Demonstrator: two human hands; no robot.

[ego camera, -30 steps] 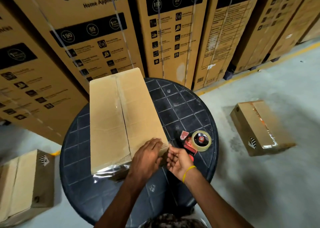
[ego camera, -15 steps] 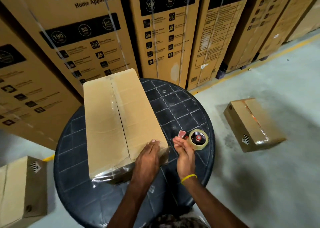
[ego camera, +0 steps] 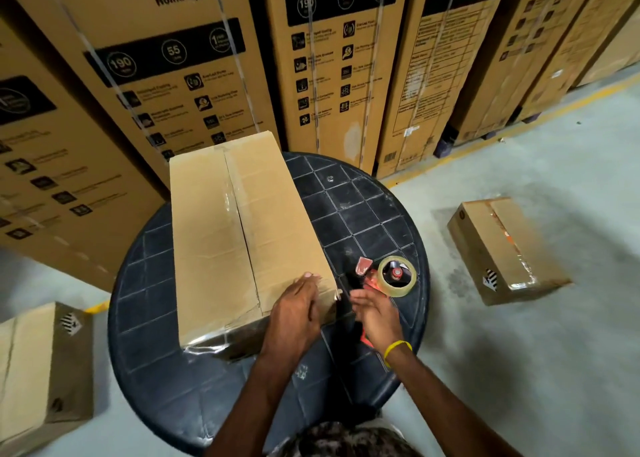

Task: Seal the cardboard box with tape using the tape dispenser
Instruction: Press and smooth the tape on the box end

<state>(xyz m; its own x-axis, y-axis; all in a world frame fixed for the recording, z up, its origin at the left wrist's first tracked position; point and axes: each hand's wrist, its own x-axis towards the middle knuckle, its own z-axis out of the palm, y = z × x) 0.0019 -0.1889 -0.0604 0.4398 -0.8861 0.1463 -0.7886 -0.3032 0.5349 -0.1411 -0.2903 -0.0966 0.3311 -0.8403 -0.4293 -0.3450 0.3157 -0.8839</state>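
A long cardboard box lies on the round black table, its top seam running lengthwise and shiny tape over its near end. My left hand rests flat on the box's near right corner. The red tape dispenser, with a clear tape roll, lies on the table right of that corner. My right hand hovers between the box corner and the dispenser, fingers apart, over the dispenser's red handle, which is partly hidden beneath it. I see nothing gripped in it.
Tall printed appliance cartons stand in a row right behind the table. A taped small box lies on the floor to the right, another box to the left. A yellow line marks the floor.
My right hand has drawn back from the tape roll toward the box corner and spread its fingers. My left hand stays on the corner. The dispenser has not moved.
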